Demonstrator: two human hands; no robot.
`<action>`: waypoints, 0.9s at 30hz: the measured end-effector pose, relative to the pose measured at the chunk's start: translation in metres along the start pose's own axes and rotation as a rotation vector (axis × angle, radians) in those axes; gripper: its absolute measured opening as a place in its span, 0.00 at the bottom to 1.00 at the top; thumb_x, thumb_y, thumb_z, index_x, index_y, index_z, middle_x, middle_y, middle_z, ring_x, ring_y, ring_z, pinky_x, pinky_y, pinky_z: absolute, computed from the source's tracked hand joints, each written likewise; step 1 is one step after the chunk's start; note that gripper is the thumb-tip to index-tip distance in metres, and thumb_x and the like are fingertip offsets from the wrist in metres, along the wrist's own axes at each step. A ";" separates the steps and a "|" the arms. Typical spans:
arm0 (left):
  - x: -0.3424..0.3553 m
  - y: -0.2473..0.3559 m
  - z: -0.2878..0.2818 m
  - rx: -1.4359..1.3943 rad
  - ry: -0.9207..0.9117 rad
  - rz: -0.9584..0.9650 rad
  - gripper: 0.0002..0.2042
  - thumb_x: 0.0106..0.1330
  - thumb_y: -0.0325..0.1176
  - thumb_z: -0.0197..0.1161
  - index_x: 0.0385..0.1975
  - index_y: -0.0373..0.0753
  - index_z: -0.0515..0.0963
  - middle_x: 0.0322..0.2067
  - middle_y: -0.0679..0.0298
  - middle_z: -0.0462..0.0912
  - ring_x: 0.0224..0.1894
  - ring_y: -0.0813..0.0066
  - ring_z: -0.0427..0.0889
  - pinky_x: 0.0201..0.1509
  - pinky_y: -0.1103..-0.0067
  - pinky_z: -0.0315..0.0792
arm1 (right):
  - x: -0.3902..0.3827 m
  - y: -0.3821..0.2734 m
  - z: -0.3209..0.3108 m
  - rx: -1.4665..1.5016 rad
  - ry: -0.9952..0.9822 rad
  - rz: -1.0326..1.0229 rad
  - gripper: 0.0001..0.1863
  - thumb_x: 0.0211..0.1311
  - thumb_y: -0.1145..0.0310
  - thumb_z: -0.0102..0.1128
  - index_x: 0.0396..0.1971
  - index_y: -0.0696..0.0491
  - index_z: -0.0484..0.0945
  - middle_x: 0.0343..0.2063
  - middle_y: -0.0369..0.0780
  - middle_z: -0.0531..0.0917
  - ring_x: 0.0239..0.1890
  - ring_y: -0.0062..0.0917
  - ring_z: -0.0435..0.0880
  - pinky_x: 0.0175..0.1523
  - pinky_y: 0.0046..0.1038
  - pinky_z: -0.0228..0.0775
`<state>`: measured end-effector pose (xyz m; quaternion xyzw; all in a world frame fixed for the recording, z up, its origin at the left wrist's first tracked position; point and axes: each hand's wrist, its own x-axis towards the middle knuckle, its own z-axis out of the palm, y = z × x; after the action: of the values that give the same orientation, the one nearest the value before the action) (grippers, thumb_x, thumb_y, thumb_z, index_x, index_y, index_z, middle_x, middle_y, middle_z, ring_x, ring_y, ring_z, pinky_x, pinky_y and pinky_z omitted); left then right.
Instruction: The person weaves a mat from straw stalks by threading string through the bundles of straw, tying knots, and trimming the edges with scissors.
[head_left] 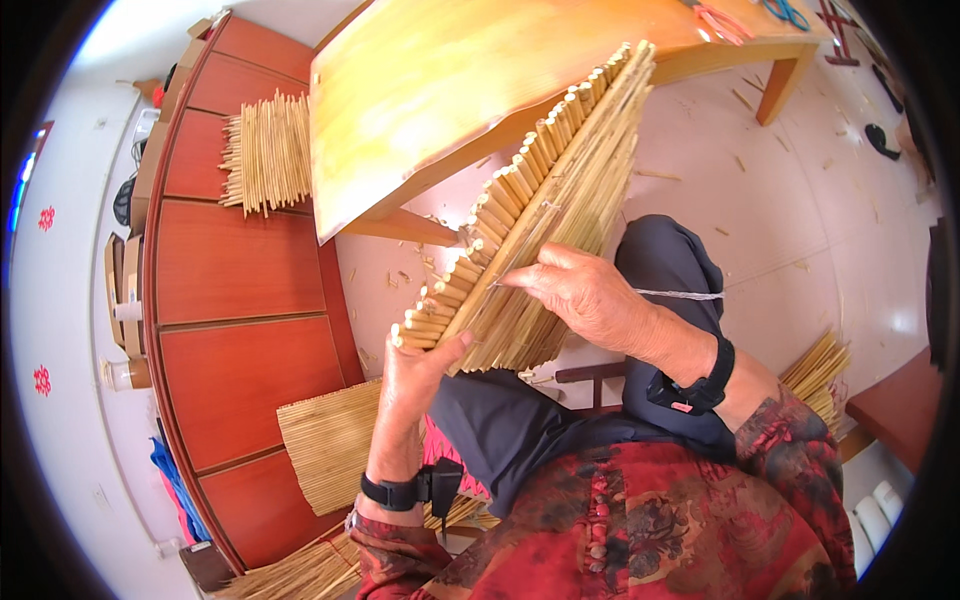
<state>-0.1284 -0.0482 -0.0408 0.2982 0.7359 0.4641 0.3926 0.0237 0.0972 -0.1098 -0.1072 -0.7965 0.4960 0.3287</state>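
Note:
A mat of straw-coloured reed stalks (pixel 590 190) slants over my lap, with short cut ends lined up along its left edge. My left hand (pixel 405 380) grips its lower corner, the thumb over the outermost stalk. At the middle of the mat my right hand (pixel 580 295) is closed, its fingertips pinching thin string against the outer stalk. A white string (pixel 680 295) stretches from beneath the right hand to beside my right knee. Where that string passes under the hand is hidden.
A yellow wooden table (pixel 430 90) stands ahead, with scissors (pixel 785 12) and pink cord (pixel 722 25) on it. Stalk bundles lie on the red cabinet (pixel 240 260) side and at the right (pixel 818 370). A finished-looking reed panel (pixel 325 440) leans at left. Stalk scraps litter the floor.

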 end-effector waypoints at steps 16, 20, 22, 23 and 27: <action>0.036 -0.008 -0.027 -0.168 -0.099 0.004 0.15 0.51 0.22 0.61 0.41 0.32 0.73 0.33 0.70 0.77 0.34 0.87 0.72 0.38 0.86 0.68 | 0.023 0.002 0.015 -0.174 -0.088 -0.043 0.17 0.49 0.79 0.52 0.41 0.52 0.75 0.21 0.39 0.67 0.26 0.31 0.72 0.31 0.29 0.67; 0.038 -0.008 -0.028 -0.172 -0.130 0.000 0.16 0.51 0.22 0.62 0.42 0.33 0.73 0.34 0.70 0.77 0.35 0.86 0.73 0.40 0.86 0.68 | 0.026 -0.003 0.013 -0.128 -0.122 0.030 0.16 0.50 0.79 0.51 0.42 0.54 0.74 0.22 0.40 0.68 0.26 0.33 0.72 0.32 0.30 0.67; 0.037 -0.007 -0.026 -0.178 -0.122 -0.015 0.17 0.51 0.22 0.62 0.42 0.33 0.73 0.34 0.69 0.77 0.35 0.86 0.73 0.40 0.85 0.69 | 0.026 -0.003 0.013 -0.138 -0.131 0.021 0.16 0.50 0.79 0.51 0.42 0.54 0.74 0.22 0.41 0.69 0.26 0.33 0.72 0.32 0.30 0.67; 0.037 -0.006 -0.024 -0.175 -0.127 0.006 0.16 0.51 0.22 0.61 0.43 0.33 0.73 0.34 0.69 0.77 0.36 0.85 0.73 0.41 0.85 0.69 | 0.026 -0.004 0.011 -0.149 -0.132 0.018 0.16 0.50 0.79 0.51 0.41 0.54 0.74 0.22 0.41 0.70 0.27 0.34 0.73 0.32 0.31 0.67; 0.035 -0.009 -0.025 -0.171 -0.134 -0.015 0.18 0.50 0.21 0.62 0.44 0.31 0.72 0.39 0.65 0.77 0.40 0.80 0.74 0.45 0.81 0.69 | 0.025 -0.004 0.009 -0.146 -0.168 0.019 0.16 0.50 0.79 0.51 0.42 0.55 0.73 0.23 0.42 0.70 0.27 0.35 0.73 0.33 0.31 0.67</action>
<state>-0.1688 -0.0347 -0.0528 0.2883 0.6678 0.5013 0.4686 -0.0006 0.1010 -0.0988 -0.0964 -0.8543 0.4469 0.2473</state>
